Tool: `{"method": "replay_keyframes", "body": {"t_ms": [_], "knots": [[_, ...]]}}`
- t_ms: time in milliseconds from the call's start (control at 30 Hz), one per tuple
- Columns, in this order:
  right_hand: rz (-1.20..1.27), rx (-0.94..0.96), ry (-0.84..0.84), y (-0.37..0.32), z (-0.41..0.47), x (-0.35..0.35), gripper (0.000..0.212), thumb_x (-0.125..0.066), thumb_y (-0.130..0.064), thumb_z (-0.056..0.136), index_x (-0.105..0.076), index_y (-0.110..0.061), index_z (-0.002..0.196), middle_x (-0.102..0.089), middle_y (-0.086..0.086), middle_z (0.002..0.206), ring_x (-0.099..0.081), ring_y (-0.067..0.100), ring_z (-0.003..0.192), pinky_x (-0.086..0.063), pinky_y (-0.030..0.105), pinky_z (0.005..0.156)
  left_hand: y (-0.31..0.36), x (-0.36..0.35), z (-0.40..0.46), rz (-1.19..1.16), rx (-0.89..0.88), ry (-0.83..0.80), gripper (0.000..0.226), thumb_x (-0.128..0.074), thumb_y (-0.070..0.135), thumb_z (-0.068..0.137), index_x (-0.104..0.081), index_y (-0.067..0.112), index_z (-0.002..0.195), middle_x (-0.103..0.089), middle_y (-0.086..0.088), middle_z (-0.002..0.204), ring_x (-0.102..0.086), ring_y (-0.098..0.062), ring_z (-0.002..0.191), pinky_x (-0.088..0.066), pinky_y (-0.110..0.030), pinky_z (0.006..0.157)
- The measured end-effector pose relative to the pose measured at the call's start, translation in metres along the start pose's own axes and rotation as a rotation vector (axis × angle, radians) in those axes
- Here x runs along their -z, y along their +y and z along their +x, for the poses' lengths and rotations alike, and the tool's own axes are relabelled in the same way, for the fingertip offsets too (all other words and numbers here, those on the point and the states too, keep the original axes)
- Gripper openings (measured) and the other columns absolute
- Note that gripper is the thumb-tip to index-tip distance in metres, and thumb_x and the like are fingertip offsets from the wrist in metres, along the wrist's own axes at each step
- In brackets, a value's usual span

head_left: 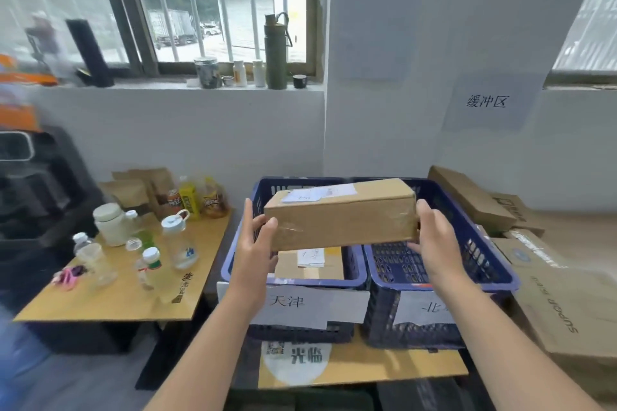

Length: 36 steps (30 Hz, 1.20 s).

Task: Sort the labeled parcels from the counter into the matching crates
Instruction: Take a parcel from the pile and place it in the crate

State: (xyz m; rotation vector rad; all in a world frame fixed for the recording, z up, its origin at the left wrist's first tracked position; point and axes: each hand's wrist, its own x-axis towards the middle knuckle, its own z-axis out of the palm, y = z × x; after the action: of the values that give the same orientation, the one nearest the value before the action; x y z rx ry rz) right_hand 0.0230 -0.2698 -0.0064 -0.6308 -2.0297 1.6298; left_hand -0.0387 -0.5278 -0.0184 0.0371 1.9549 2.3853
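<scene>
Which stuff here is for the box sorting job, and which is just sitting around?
For the job:
- long brown cardboard parcel with white label, held by left hand and right hand
- two blue plastic crates: left, right
- smaller cardboard parcel in left crate

Just lying about:
- plastic bottles on low wooden table
- green flask on windowsill
- flattened cardboard boxes

Left hand (255,240) and right hand (434,237) grip the ends of a labelled cardboard parcel (340,215) above two blue crates; the left crate (230,264) holds another parcel (310,264); the right crate (480,257) sits just beside it.
</scene>
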Motion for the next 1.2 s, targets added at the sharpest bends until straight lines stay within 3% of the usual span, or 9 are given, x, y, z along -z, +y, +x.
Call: {"method": "replay_keyframes", "body": {"t_ms": [200, 300, 500, 633, 733, 933, 1033, 1133, 1200], "knots": [[0.097, -0.029, 0.024, -0.006, -0.01, 0.001, 0.079, -0.049, -0.077, 0.076, -0.061, -0.004, 0.104, -0.067, 0.015, 0.107, -0.069, 0.024, 0.098, -0.064, 0.049, 0.078, 0.001, 0.012, -0.011, -0.017, 0.013, 0.001, 0.061, -0.048, 0.034, 0.105, -0.02, 0.047, 0.157, -0.064, 0.012, 0.123, -0.062, -0.025, 0.121, -0.054, -0.041, 0.089], [0.136, -0.047, 0.014, -0.006, -0.014, 0.004, 0.069, -0.053, -0.076, 0.075, -0.06, -0.013, 0.104, -0.066, 0.014, 0.111, -0.067, 0.029, 0.105, -0.059, 0.057, 0.088, 0.005, 0.014, -0.022, -0.03, -0.014, 0.017, 0.063, -0.051, 0.037, 0.104, -0.02, 0.044, 0.158, -0.069, 0.014, 0.106, -0.067, -0.025, 0.116, -0.056, -0.045, 0.093], [0.314, -0.014, -0.149, -0.006, -0.022, 0.007, 0.035, -0.04, -0.032, 0.098, -0.057, -0.024, 0.128, -0.067, 0.002, 0.118, -0.065, 0.025, 0.109, -0.055, 0.047, 0.088, 0.01, 0.015, -0.028, 0.057, -0.092, 0.088, 0.063, -0.07, 0.069, 0.077, -0.039, 0.069, 0.132, -0.062, 0.013, 0.123, -0.051, -0.022, 0.134, -0.039, -0.056, 0.113], [0.387, 0.008, -0.221, -0.006, -0.029, 0.009, 0.05, -0.028, -0.002, 0.094, -0.048, -0.019, 0.137, -0.063, 0.005, 0.122, -0.063, 0.018, 0.099, -0.051, 0.037, 0.08, 0.014, 0.011, -0.029, 0.064, -0.215, 0.113, 0.06, -0.071, 0.03, 0.093, -0.043, 0.045, 0.144, -0.055, 0.006, 0.113, -0.056, -0.019, 0.125, -0.044, -0.042, 0.11], [0.404, -0.003, -0.242, -0.004, -0.028, 0.013, 0.058, -0.03, -0.005, 0.088, -0.048, -0.021, 0.141, -0.062, 0.006, 0.126, -0.062, 0.018, 0.1, -0.051, 0.038, 0.08, 0.016, 0.012, -0.03, 0.05, -0.239, 0.095, 0.06, -0.071, 0.024, 0.093, -0.045, 0.045, 0.142, -0.053, 0.001, 0.115, -0.063, -0.02, 0.119, -0.047, -0.042, 0.108], [0.33, 0.013, -0.255, -0.003, -0.024, 0.016, 0.04, -0.048, -0.024, 0.102, -0.049, -0.039, 0.139, -0.059, -0.005, 0.131, -0.06, 0.019, 0.114, -0.06, 0.043, 0.083, 0.012, 0.008, -0.035, 0.025, -0.23, -0.006, 0.072, -0.068, 0.011, 0.094, -0.035, 0.04, 0.151, -0.054, 0.005, 0.113, -0.062, -0.019, 0.121, -0.053, -0.033, 0.096], [0.294, 0.111, -0.211, -0.008, -0.02, 0.019, 0.042, -0.059, -0.031, 0.094, -0.055, -0.04, 0.134, -0.061, -0.006, 0.132, -0.059, 0.022, 0.118, -0.057, 0.044, 0.09, 0.013, 0.017, -0.028, 0.18, -0.204, -0.063, 0.087, -0.074, 0.014, 0.091, -0.025, 0.051, 0.152, -0.041, 0.004, 0.148, -0.046, -0.022, 0.14, -0.05, -0.044, 0.104], [0.206, 0.261, -0.158, -0.019, -0.015, 0.021, 0.045, -0.062, -0.039, 0.082, -0.059, -0.04, 0.127, -0.064, -0.007, 0.128, -0.062, 0.014, 0.113, -0.052, 0.043, 0.096, 0.025, 0.03, -0.02, 0.595, -0.396, -0.127, 0.099, -0.081, 0.032, 0.084, -0.014, 0.052, 0.154, -0.013, 0.013, 0.165, -0.015, -0.012, 0.153, -0.024, -0.045, 0.123], [0.167, 0.338, -0.141, -0.026, -0.012, 0.02, 0.046, -0.062, -0.04, 0.081, -0.06, -0.041, 0.127, -0.064, -0.007, 0.127, -0.063, 0.015, 0.11, -0.054, 0.042, 0.094, 0.037, 0.024, -0.021, 0.832, -0.516, -0.248, 0.11, -0.083, 0.047, 0.077, -0.007, 0.052, 0.155, -0.003, 0.017, 0.168, 0.002, -0.01, 0.156, -0.009, -0.044, 0.122]]}}
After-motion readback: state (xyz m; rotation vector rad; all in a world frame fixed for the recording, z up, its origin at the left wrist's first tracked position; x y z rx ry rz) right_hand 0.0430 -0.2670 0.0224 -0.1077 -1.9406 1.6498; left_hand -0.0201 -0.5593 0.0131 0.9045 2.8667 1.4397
